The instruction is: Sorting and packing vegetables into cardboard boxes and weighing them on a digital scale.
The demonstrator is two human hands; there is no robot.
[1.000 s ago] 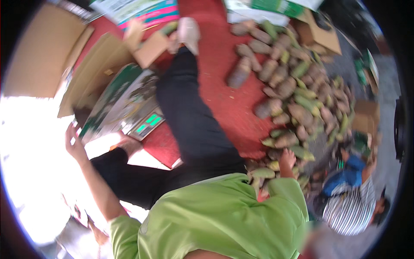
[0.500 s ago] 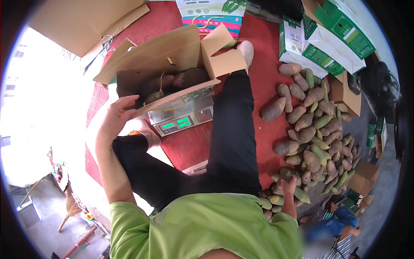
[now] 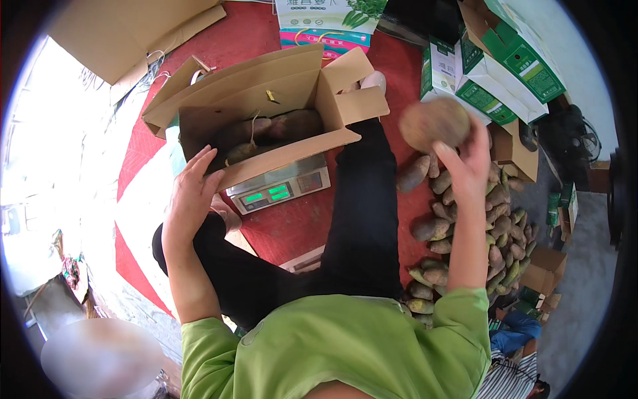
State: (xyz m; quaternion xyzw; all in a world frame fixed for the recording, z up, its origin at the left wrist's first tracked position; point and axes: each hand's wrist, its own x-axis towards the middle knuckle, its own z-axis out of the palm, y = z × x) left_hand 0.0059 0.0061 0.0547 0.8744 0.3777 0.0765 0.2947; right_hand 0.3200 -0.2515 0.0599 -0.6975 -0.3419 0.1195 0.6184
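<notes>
My right hand (image 3: 470,156) is closed around a large, round, brownish-purple radish (image 3: 433,125), raised over the heap at the right and a little blurred by motion. My left hand (image 3: 189,196) rests at the near left corner of an open cardboard box (image 3: 292,161), thumb and fingers spread beside its flap. Inside the box lie a few dark radishes (image 3: 296,125), one with a long thin root tail. Beneath it is a weighing scale (image 3: 279,193) with lit green displays; the box hides much of its top.
A large heap of brown and green radishes (image 3: 508,243) covers the floor at the right. Green-and-white cartons (image 3: 502,93) stand beyond it. A printed carton (image 3: 329,16) is at the far side, a cardboard sheet (image 3: 133,33) far left. Another person (image 3: 522,352) is at the lower right.
My right hand has come up from the near end of the heap, now carrying a large radish forward. My left hand stays by the box corner, shifted slightly. The view has tilted a little.
</notes>
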